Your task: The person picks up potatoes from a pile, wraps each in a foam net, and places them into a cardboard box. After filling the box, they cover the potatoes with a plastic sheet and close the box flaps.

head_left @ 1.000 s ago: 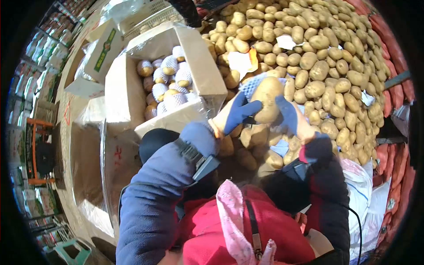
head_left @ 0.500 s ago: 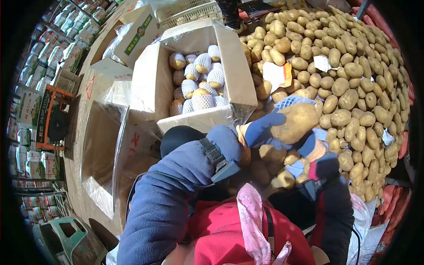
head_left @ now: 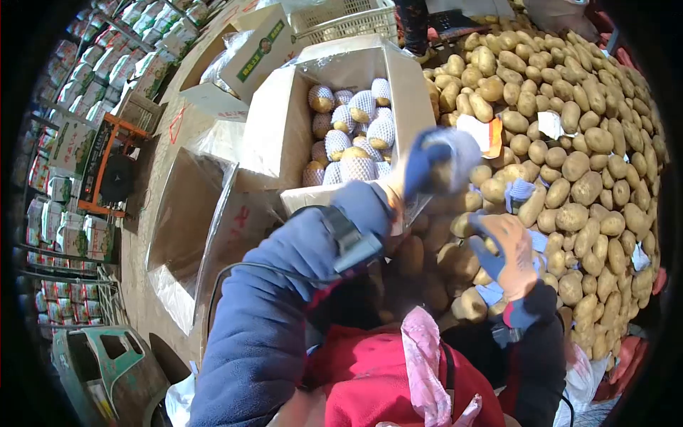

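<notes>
My left hand (head_left: 421, 171), in a blue and orange work glove, is wrapped round a potato in a white foam net sleeve (head_left: 459, 158), blurred by motion, near the right flap of the carton. My right hand (head_left: 506, 252), gloved the same way, hovers over the potato pile (head_left: 587, 186) with thumb and fingers apart and nothing visible between them. A bare potato (head_left: 462, 225) lies by its fingertips. The open cardboard box (head_left: 276, 132) holds several potatoes in foam nets (head_left: 357, 165). A bluish foam net (head_left: 519, 192) lies on the pile above my right hand.
Another open carton (head_left: 260, 60) and a plastic crate (head_left: 345, 25) stand behind the box. A plastic-lined carton (head_left: 181, 235) is at the left. Stacked packed boxes (head_left: 71, 228), an orange-framed cart (head_left: 107, 167) and a green plastic object (head_left: 107, 370) stand farther left. A person's leg (head_left: 413, 25) shows at the top.
Both hands were around the large potato; now my left hand alone carries it, netted, up toward the box. My right hand has let go and opened. The view has shifted slightly.
</notes>
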### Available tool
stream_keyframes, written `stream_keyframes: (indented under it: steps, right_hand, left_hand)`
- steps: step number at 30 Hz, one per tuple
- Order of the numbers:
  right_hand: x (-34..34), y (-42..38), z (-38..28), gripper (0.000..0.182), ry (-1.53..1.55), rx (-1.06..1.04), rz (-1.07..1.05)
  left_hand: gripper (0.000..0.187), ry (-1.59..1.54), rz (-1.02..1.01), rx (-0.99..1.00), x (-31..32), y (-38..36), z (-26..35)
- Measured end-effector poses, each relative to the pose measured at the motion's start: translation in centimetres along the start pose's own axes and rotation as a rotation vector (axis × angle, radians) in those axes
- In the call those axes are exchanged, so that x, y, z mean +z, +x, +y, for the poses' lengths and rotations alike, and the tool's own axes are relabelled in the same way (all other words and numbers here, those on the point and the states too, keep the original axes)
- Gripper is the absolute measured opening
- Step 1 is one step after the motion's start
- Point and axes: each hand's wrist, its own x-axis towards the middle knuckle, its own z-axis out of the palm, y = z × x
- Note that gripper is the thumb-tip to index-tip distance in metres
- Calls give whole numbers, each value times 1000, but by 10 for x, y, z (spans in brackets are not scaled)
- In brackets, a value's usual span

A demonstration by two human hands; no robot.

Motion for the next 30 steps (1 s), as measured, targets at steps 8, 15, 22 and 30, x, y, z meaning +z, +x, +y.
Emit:
stream_keyframes:
  steps: [8, 15, 22, 30]
  right_hand:
    - [-3, -28, 45, 25, -55, 278, -50]
    - [-4, -114, 124, 46, -386, 398, -133]
    - [14, -149, 203, 26, -480, 634, -121]
    - [53, -179, 149, 25, -280, 663, -974]
  left_hand:
    - [68, 1384, 318, 118, -195, 45, 34]
    - [63, 1563, 132, -9, -269, 80, -18]
    - [33, 811, -19, 539, -102, 43, 96]
    - [36, 123, -129, -20, 54, -64, 60]
